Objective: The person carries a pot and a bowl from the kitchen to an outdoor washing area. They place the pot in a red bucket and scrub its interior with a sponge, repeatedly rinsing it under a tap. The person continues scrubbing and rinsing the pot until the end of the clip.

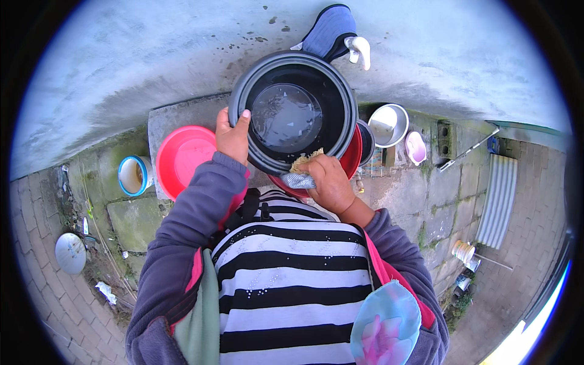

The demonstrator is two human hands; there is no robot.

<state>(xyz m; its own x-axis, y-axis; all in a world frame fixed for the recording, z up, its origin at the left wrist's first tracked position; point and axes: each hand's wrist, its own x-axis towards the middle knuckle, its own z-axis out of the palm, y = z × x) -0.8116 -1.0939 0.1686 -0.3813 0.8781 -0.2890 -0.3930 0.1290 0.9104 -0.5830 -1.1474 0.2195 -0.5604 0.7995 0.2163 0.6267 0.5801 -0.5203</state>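
Note:
A large black basin (315, 123) with some water in its bottom is held up and tilted in front of me. My left hand (234, 134) grips its rim at the left, thumb over the edge. At the near right rim, my right hand (331, 182) holds a tan scrubbing pad (306, 160) and a grey cloth (299, 180) against the basin. Under the black basin a red basin (353, 157) shows in part. A pink-red plastic basin (185, 157) rests on the concrete slab at the left.
A blue-rimmed bucket (147, 175) stands at the left. Rightward are a dark pot (366, 142), a metal pot (400, 125) and a pink plastic basin (416, 148). A wall (182, 50) rises ahead, with a blue cloth item (331, 29) by a white tap (360, 50).

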